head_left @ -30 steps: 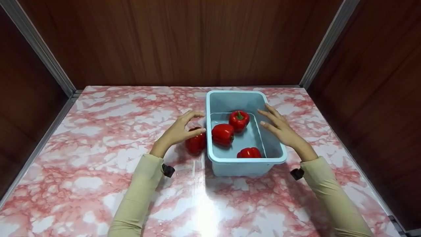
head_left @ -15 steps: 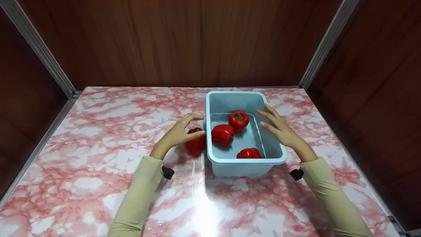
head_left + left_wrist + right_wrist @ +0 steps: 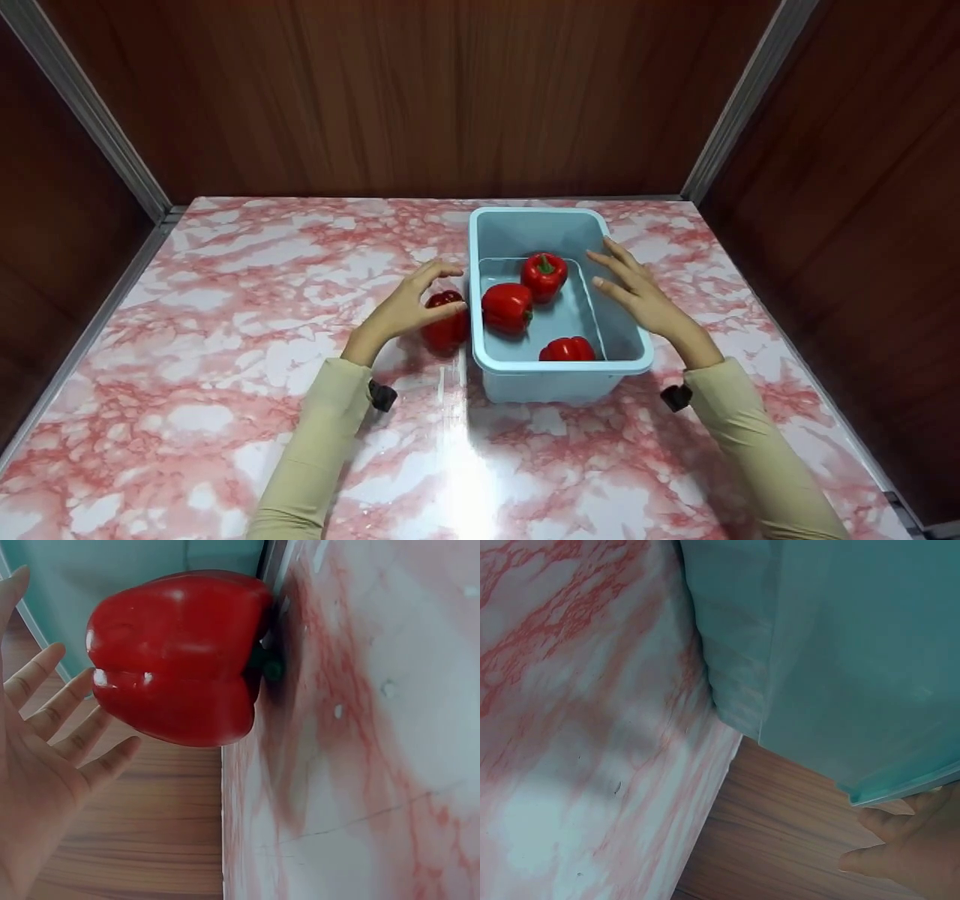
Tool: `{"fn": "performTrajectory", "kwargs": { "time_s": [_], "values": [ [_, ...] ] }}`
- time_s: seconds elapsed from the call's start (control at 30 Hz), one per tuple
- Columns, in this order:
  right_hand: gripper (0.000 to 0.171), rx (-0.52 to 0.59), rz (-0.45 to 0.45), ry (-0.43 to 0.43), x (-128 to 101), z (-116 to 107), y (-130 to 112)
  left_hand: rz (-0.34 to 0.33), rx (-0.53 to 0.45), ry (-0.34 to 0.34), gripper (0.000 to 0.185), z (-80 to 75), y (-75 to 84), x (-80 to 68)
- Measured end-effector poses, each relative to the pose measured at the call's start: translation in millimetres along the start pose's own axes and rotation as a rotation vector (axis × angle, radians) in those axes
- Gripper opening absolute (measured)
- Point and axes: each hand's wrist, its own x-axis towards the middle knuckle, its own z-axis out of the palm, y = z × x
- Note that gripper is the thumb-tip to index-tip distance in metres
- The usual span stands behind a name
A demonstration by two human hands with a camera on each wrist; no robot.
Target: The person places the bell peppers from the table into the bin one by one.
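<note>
My left hand [image 3: 409,302] hovers over a red bell pepper [image 3: 444,334] that stands on the table against the left side of a light blue plastic bin [image 3: 555,386]. In the left wrist view, this bell pepper [image 3: 180,660] has its green stem against the tabletop, and the spread fingers lie beyond it without gripping it. At the bin's right rim is my right hand [image 3: 645,296], its fingers extended over the edge. Inside the bin lie a bell pepper with its stem up [image 3: 544,274], another on its side [image 3: 508,307], and a third [image 3: 568,349] partly hidden by the front rim.
The table [image 3: 187,337] has a red and white marbled top. Brown wood-grain panels [image 3: 420,97] enclose it at the back and both sides, with metal strips at the corners. Each wrist wears a small black camera, such as the left one [image 3: 382,394].
My left hand has drifted very slightly down and left, away from the bin's rim. The right hand, bin and peppers stay where they were.
</note>
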Motion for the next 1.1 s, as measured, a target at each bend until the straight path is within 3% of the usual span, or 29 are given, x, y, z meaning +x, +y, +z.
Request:
{"fn": "performTrajectory", "kwargs": {
  "time_s": [0.57,1.1],
  "values": [
    [0.05,0.011,-0.001,-0.011,0.5,-0.1,-2.5,-0.083,0.028,-0.016,0.061,4.1,-4.2,-5.9],
    [0.046,0.019,0.008,-0.011,2.4,0.5,-3.4,-0.078,0.039,-0.027,0.06,7.0,-7.1,-6.6]
  ]
}}
